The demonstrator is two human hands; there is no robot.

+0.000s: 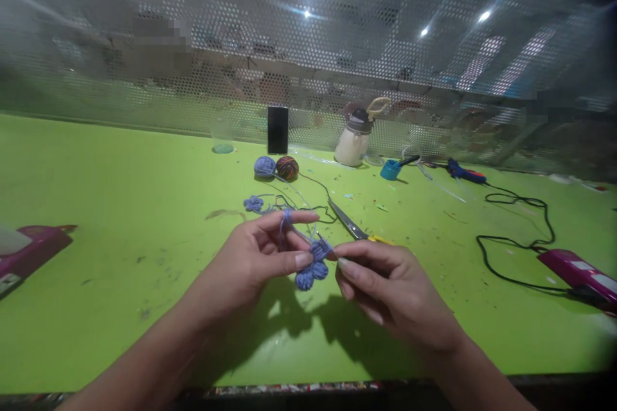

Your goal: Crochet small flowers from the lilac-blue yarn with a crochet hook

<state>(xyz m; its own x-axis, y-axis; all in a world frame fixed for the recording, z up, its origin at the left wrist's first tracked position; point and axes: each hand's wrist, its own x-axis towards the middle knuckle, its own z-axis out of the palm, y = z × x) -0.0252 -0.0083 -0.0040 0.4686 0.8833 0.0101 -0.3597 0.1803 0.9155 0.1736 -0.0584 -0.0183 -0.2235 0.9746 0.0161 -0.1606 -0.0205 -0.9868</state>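
Observation:
My left hand (270,247) pinches a small blue-purple crochet flower (312,268) between thumb and fingers, with its index finger stretched out. Blue yarn (288,217) is looped round that index finger and runs down to the flower. My right hand (380,276) is closed at the flower's right edge on a thin crochet hook (320,237). Only the hook's dark tip shows above the petals; the rest is hidden by yarn and fingers. Both hands hover over the green table, casting shadows. Behind them lies another small blue crochet flower (253,203).
A blue yarn ball (265,167) and a dark multicoloured one (288,168) sit behind my hands. Scissors (354,227) lie just beyond my right hand. Farther back stand a phone (277,130) and a bottle (354,141). A glue gun (465,171) and corded magenta power strip (578,273) are right.

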